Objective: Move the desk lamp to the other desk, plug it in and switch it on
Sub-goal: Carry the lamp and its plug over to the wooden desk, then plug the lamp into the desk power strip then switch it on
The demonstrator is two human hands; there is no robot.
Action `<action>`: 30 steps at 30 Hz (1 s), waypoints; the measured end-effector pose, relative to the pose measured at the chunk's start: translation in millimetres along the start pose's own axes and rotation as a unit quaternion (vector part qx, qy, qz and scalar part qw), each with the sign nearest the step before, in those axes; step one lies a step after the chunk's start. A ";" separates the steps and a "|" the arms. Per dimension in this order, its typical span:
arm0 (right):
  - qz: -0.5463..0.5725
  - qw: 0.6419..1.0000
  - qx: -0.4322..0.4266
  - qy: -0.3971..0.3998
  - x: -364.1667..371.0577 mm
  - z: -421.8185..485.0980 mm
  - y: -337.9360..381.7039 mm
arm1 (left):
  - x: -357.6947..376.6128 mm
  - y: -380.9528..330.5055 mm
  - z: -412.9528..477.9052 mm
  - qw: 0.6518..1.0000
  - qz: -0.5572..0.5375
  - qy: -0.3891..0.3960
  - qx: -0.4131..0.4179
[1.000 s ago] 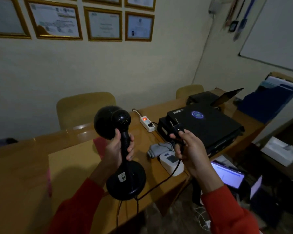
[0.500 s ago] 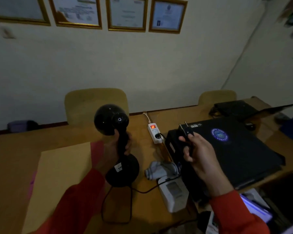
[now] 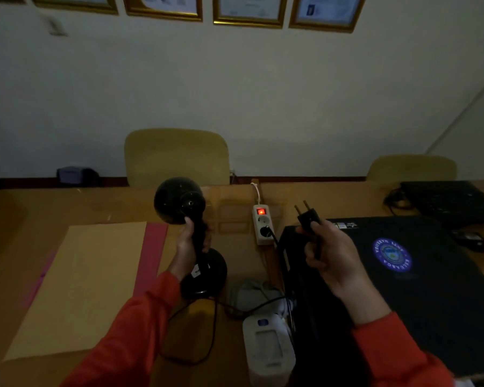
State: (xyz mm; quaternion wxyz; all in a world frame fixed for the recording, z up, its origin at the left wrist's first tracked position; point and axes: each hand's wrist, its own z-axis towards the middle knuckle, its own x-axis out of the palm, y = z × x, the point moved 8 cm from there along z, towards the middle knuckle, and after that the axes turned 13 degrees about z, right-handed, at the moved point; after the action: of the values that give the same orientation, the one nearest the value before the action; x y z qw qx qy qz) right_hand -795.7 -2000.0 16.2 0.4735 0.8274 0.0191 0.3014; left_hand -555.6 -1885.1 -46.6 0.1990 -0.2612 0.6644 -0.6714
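Observation:
The black desk lamp (image 3: 179, 202) has a round shade and a round base (image 3: 210, 277) that rests on or just above the wooden desk (image 3: 39, 208); I cannot tell which. My left hand (image 3: 189, 241) grips its neck. In my right hand (image 3: 330, 255) I hold the lamp's black two-pin plug (image 3: 308, 217), pins pointing up and away. The plug is a short way right of the white power strip (image 3: 263, 224), whose red switch glows. One socket of the strip holds another black plug. The lamp's cord (image 3: 207, 339) loops across the desk below the base. The lamp is unlit.
A brown envelope on a pink folder (image 3: 84, 286) lies left of the lamp. A black case with a blue round emblem (image 3: 403, 275) fills the right side. A white device with a grey cuff (image 3: 266, 344) sits near the front edge. Two yellow chairs (image 3: 176, 157) stand behind the desk.
The view has closed in on the desk. The lamp has come forward and down towards the desk surface, and my right hand has brought the plug closer to the power strip.

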 end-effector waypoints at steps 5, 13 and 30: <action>-0.015 0.999 0.027 -0.008 -11.6 16.6 -3.9 | -3.7 20.5 16.2 0.999 0.027 -0.040 0.003; -0.040 0.999 0.034 0.011 -11.9 29.6 -6.5 | -1.1 39.2 25.3 0.999 0.038 -0.032 0.016; -0.047 0.997 0.011 0.065 12.1 36.7 -3.8 | -17.4 50.0 -27.9 0.937 0.334 -0.043 -0.093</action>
State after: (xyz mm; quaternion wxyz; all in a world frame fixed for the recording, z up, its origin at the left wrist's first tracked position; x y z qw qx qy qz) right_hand -765.9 -2022.4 5.4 0.4761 0.8091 0.0922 0.3319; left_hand -563.0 -1854.3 -97.4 0.4145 -0.0701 0.7636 -0.4900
